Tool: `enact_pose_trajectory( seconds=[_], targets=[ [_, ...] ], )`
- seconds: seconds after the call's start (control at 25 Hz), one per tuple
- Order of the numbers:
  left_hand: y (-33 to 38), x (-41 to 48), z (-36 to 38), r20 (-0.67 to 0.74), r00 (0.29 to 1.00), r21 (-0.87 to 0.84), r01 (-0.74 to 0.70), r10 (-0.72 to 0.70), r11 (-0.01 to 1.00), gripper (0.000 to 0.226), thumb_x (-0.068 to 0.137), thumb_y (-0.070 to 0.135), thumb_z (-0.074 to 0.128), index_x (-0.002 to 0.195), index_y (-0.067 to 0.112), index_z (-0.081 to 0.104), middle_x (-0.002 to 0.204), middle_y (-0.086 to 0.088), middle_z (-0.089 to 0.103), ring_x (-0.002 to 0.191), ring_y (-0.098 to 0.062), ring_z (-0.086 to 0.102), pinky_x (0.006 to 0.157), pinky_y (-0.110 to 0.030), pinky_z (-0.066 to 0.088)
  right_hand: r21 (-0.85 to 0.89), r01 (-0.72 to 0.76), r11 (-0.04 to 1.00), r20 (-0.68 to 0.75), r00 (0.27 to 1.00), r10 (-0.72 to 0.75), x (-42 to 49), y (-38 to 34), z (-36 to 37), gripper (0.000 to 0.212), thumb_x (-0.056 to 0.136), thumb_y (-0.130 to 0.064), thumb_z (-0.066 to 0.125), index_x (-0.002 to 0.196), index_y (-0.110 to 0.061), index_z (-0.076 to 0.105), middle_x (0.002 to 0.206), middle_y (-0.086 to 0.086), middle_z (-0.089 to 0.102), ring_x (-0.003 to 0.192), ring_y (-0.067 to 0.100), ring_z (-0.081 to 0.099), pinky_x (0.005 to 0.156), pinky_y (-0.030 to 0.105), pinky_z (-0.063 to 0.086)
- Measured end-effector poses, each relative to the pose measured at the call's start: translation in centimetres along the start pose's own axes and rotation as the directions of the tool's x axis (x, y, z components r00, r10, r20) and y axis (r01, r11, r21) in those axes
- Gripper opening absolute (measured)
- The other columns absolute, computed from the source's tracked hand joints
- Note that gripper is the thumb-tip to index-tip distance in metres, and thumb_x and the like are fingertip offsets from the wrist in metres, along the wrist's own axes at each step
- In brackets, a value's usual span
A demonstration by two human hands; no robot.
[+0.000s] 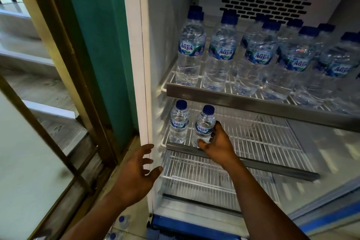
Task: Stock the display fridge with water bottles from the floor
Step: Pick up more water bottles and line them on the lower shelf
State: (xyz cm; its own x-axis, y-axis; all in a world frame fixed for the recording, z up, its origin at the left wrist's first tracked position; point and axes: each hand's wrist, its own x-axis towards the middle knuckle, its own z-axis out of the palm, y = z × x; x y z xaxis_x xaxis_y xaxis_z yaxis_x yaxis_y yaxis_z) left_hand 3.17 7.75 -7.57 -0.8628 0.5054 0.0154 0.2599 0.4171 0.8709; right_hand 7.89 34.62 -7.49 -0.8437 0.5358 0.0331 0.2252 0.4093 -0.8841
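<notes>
While the fridge [144, 64] stands open in front of the camera, I see the right hand [216, 142] curled round a small water bottle [203, 124], thumb across its lower front and fingers wrapped round its right side. That bottle stands upright at the front left of the middle wire shelf [272, 142], just beside a second small bottle [178, 122] on its left; I cannot tell whether the two touch. The left hand [138, 169] holds nothing, its fingers spread and loosely bent at the fridge's white left edge, and I cannot make out whether the fingertips actually touch it. On the upper shelf [253, 103] stands a row of larger blue-capped bottles [221, 50], with more behind them. The lowest wire shelf [194, 173] shows below the right wrist. Down at the bottom of my view, a few more bottles [123, 221] lie on the floor just left of the fridge's base, partly cut off and blurred.
</notes>
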Motion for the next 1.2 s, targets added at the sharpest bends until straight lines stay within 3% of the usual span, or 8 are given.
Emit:
enact_pose_trajectory(
  seconds=[0.2, 0.48, 0.6, 0.68, 0.8, 0.92, 1.0, 1.2],
  targets=[
    [-0.8, -0.2, 0.0, 0.02, 1.0, 0.009, -0.004, 0.004, 1.0, 0.068, 0.081, 0.026, 0.074, 0.139, 0.033, 0.039, 0.13, 0.013, 0.049, 0.106, -0.002, 0.055, 0.078, -0.019, 0.055, -0.063, 0.016, 0.998, -0.059, 0.998, -0.02, -1.0, 0.6, 0.8, 0.065, 0.073, -0.023, 0.085, 0.126, -0.026, 0.049, 0.12, -0.004, 0.064, 0.108, 0.017, 0.064, 0.096, 0.04, 0.054],
    [-2.8, -0.9, -0.5, 0.068, 0.997, 0.13, -0.049, 0.04, 0.99, 0.07, 0.082, 0.028, 0.074, 0.141, 0.029, 0.037, 0.134, 0.009, 0.048, 0.106, -0.002, 0.054, 0.081, -0.02, 0.054, -0.123, 0.007, 0.992, -0.086, 0.996, -0.018, -1.5, 0.3, 1.0, 0.064, 0.076, -0.014, 0.082, 0.13, -0.017, 0.048, 0.118, -0.003, 0.065, 0.107, 0.018, 0.065, 0.09, 0.027, 0.049],
    [-4.5, -1.7, -1.3, 0.093, 0.994, 0.267, -0.073, 0.05, 0.961, 0.071, 0.083, 0.031, 0.072, 0.143, 0.027, 0.035, 0.14, 0.004, 0.046, 0.112, -0.007, 0.053, 0.091, -0.023, 0.049, -0.042, 0.061, 0.997, -0.137, 0.988, -0.066, -2.8, 0.2, 2.1, 0.07, 0.075, 0.002, 0.077, 0.132, -0.022, 0.043, 0.114, -0.019, 0.06, 0.101, 0.006, 0.063, 0.088, 0.028, 0.052],
    [-6.4, -2.3, -2.1, 0.128, 0.992, 0.368, -0.056, 0.009, 0.928, 0.071, 0.084, 0.034, 0.069, 0.144, 0.028, 0.031, 0.143, 0.004, 0.042, 0.119, -0.012, 0.052, 0.094, -0.025, 0.046, 0.016, 0.126, 0.992, -0.283, 0.952, -0.117, -4.9, 0.2, 2.9, 0.068, 0.077, 0.006, 0.071, 0.135, -0.013, 0.041, 0.12, -0.015, 0.056, 0.103, 0.0, 0.058, 0.093, 0.023, 0.051],
    [-12.0, -3.5, -4.1, 0.145, 0.98, 0.471, 0.056, -0.139, 0.88, 0.072, 0.085, 0.035, 0.068, 0.146, 0.028, 0.029, 0.143, 0.001, 0.044, 0.12, -0.016, 0.054, 0.095, -0.028, 0.047, -0.267, 0.229, 0.936, -0.454, 0.827, -0.332, -9.0, 0.5, 6.1, 0.046, 0.081, -0.012, 0.067, 0.122, -0.001, 0.052, 0.118, 0.01, 0.056, 0.107, 0.016, 0.055, 0.095, 0.025, 0.044],
    [-20.9, -5.2, -6.7, 0.145, 0.919, 0.504, 0.25, -0.367, 0.827, 0.067, 0.086, 0.031, 0.065, 0.144, 0.023, 0.034, 0.139, -0.003, 0.049, 0.121, -0.021, 0.053, 0.097, -0.03, 0.045, -0.33, 0.209, 0.921, -0.138, 0.954, -0.266, -13.2, 2.6, 14.0, 0.02, 0.083, -0.009, 0.061, 0.104, -0.008, 0.062, 0.096, 0.006, 0.061, 0.088, 0.014, 0.058, 0.079, 0.023, 0.048],
    [-27.2, -7.0, -7.9, 0.17, 0.838, 0.52, 0.37, -0.518, 0.77, 0.066, 0.084, 0.031, 0.065, 0.142, 0.021, 0.036, 0.133, -0.006, 0.054, 0.117, -0.023, 0.055, 0.093, -0.03, 0.046, -0.363, 0.073, 0.929, 0.15, 0.989, -0.019, -16.0, 6.2, 20.6, 0.019, 0.083, -0.008, 0.067, 0.1, -0.015, 0.063, 0.091, 0.0, 0.063, 0.084, 0.013, 0.061, 0.076, 0.03, 0.054],
    [-47.0, -9.9, -7.6, 0.194, 0.607, 0.602, 0.546, -0.771, 0.582, 0.064, 0.084, 0.029, 0.064, 0.141, 0.023, 0.036, 0.125, -0.006, 0.053, 0.113, -0.023, 0.055, 0.081, -0.027, 0.044, -0.478, -0.299, 0.826, 0.446, 0.728, 0.521, -20.2, 19.0, 41.3, 0.025, 0.083, -0.021, 0.073, 0.105, -0.022, 0.062, 0.095, -0.005, 0.067, 0.093, 0.012, 0.066, 0.078, 0.021, 0.045]
  ],
)
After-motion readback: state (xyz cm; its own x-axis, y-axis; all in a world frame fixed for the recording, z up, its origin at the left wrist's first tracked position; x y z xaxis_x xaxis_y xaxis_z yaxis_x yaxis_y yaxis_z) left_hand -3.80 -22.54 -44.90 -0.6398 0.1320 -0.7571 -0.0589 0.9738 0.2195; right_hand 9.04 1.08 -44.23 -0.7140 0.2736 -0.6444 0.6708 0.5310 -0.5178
